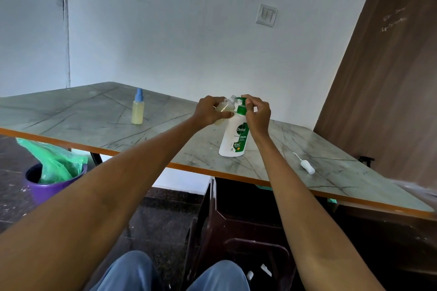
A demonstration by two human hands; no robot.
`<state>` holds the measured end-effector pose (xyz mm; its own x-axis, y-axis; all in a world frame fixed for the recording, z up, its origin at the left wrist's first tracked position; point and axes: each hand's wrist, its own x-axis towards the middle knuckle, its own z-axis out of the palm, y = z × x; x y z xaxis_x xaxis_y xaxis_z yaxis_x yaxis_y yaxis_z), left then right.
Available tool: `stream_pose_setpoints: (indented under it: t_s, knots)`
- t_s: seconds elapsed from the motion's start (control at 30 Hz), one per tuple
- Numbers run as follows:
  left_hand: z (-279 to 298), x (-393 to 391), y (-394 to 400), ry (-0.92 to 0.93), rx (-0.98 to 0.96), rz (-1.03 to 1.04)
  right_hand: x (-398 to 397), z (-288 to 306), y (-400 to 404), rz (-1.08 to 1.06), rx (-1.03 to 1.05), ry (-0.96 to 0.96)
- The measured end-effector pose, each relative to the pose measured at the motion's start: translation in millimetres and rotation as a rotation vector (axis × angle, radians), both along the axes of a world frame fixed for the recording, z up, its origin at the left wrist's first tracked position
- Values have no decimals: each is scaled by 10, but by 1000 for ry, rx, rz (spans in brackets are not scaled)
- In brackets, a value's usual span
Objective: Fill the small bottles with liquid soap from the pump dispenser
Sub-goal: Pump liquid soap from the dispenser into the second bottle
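A white pump dispenser (233, 136) with a green label and green pump head stands on the marble-patterned table (94, 120). My left hand (210, 111) grips a small clear bottle (224, 107), tilted with its open neck against the pump's nozzle; yellowish soap fills its lower part. My right hand (257, 113) rests on the green pump head, fingers curled over it. A second small bottle (137, 107), full of yellowish liquid and capped with a blue sprayer, stands upright further left. A white spray cap with its tube (307, 166) lies on the table to the right.
A purple bucket (50, 184) lined with a green plastic bag sits on the floor left of the table. A dark plastic stool (248, 231) stands under the table's orange front edge. A wooden door (390, 66) rises at the right.
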<state>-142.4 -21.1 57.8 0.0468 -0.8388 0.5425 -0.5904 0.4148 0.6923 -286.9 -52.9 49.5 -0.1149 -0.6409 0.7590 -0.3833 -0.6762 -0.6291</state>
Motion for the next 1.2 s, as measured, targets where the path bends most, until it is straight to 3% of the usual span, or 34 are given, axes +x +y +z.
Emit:
stream_pose_setpoints:
  t_s: [0.73, 1.2]
  knots:
    - [72, -40, 35, 164, 55, -77, 10, 108, 15, 2, 62, -65]
    - [70, -25, 6, 119, 73, -78, 71, 59, 72, -64, 89, -64]
